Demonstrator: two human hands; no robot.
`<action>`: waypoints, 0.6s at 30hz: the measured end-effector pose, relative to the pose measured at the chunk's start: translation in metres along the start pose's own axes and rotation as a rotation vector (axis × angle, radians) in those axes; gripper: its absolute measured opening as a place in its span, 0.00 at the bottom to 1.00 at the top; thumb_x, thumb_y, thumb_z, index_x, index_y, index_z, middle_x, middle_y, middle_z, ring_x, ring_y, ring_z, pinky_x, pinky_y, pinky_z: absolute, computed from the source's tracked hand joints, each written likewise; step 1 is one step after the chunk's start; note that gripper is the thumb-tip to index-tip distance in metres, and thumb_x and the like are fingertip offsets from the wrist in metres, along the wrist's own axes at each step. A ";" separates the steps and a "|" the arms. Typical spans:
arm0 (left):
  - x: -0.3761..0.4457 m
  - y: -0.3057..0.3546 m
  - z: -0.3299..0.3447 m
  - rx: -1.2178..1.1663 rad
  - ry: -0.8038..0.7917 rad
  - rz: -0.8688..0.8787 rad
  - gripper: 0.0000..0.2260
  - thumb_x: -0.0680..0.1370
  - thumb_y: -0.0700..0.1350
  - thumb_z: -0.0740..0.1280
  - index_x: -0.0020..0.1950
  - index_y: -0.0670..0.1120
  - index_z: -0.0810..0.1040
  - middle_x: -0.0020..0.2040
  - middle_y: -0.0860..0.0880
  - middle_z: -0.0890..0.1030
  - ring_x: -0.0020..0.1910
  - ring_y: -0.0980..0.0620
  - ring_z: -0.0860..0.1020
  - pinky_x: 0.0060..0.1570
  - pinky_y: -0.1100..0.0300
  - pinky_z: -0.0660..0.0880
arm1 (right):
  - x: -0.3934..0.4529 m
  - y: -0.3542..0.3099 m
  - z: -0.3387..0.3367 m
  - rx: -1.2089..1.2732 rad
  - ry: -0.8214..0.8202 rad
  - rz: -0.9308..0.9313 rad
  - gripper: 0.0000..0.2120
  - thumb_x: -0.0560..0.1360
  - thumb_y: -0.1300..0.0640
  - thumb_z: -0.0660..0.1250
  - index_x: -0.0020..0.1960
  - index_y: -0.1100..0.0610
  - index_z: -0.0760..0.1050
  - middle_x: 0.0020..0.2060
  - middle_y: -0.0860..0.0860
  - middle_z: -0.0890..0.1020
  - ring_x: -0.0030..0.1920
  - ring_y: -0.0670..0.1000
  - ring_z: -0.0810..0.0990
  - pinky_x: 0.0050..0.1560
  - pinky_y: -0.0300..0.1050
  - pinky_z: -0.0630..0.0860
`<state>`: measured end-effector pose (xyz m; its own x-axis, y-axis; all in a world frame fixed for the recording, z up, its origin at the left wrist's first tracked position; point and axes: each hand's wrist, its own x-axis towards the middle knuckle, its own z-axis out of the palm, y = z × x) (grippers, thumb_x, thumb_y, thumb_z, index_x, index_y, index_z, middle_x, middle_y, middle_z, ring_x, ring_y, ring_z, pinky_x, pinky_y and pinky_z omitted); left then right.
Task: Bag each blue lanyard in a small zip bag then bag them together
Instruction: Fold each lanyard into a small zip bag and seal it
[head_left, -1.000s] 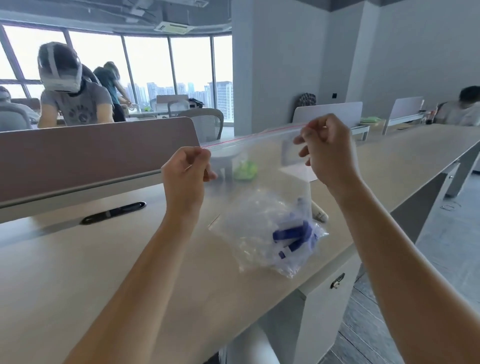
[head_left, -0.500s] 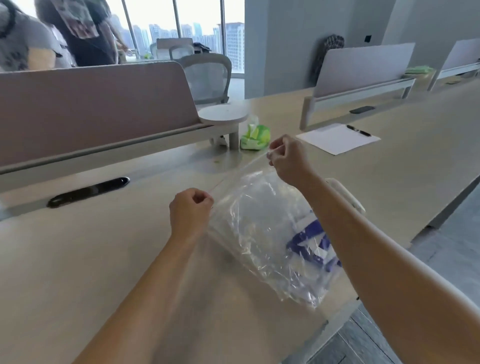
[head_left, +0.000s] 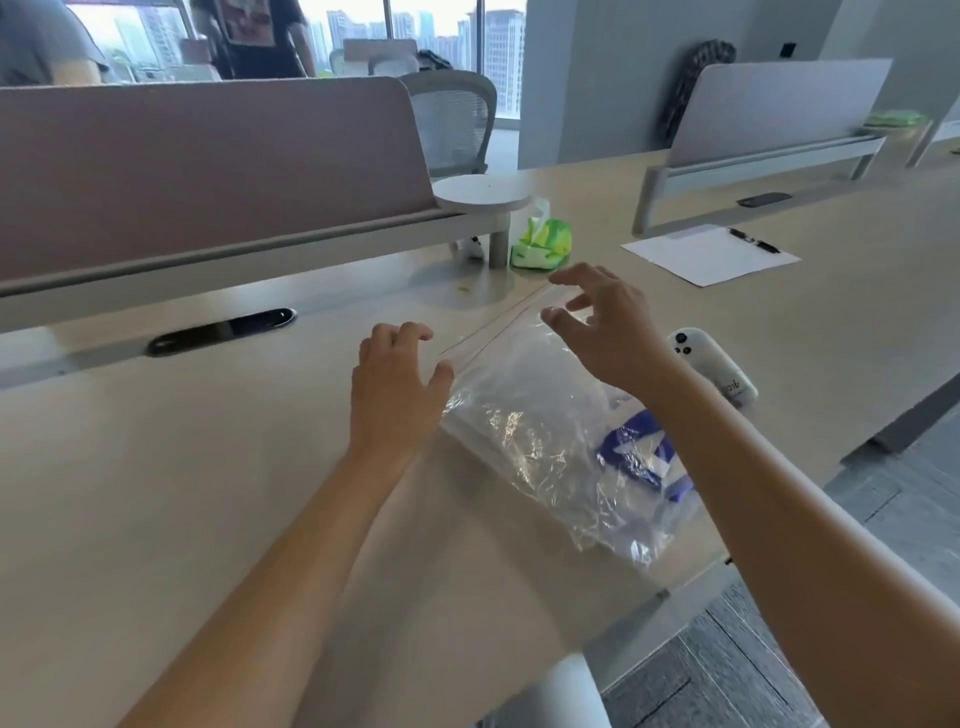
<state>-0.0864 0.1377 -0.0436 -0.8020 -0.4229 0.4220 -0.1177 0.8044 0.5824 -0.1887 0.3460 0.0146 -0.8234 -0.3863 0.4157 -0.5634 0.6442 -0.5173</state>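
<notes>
Head view: left hand (head_left: 395, 387) and right hand (head_left: 605, 325) hover fingers spread, holding nothing, over clear bag (head_left: 530, 431) on table (head_left: 208, 493); blue lanyards (head_left: 636, 452) inside.

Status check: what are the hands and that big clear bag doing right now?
Left hand open, thumb at bag's corner. Right hand open above zip strip. Large zip bag flat on desk, blue lanyards inside. Nothing in the way.

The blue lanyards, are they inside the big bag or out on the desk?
Inside. The blue lanyards show through the clear plastic of the big bag, which lies flat on the desk.
</notes>
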 end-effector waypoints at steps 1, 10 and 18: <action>-0.009 0.000 -0.007 -0.017 -0.010 -0.001 0.15 0.78 0.50 0.68 0.63 0.49 0.76 0.61 0.49 0.73 0.63 0.48 0.72 0.62 0.48 0.73 | -0.013 -0.006 -0.001 0.013 -0.009 -0.008 0.18 0.80 0.49 0.70 0.68 0.52 0.77 0.63 0.50 0.81 0.54 0.48 0.84 0.58 0.50 0.78; -0.108 -0.034 -0.057 0.187 -0.072 -0.084 0.17 0.78 0.52 0.69 0.64 0.48 0.78 0.62 0.46 0.77 0.65 0.43 0.73 0.59 0.49 0.71 | -0.143 -0.069 0.042 -0.076 -0.319 -0.100 0.20 0.82 0.44 0.64 0.72 0.49 0.73 0.69 0.47 0.77 0.65 0.54 0.78 0.64 0.53 0.75; -0.147 -0.072 -0.064 0.490 -0.316 -0.047 0.26 0.83 0.63 0.55 0.76 0.51 0.68 0.76 0.44 0.67 0.76 0.42 0.63 0.74 0.43 0.59 | -0.185 -0.075 0.089 -0.217 -0.495 -0.155 0.28 0.85 0.42 0.56 0.80 0.52 0.62 0.81 0.51 0.62 0.79 0.57 0.63 0.76 0.53 0.62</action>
<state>0.0773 0.1150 -0.1033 -0.9163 -0.3780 0.1321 -0.3538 0.9189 0.1746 -0.0001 0.3103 -0.0902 -0.6951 -0.7174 0.0473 -0.6966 0.6558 -0.2909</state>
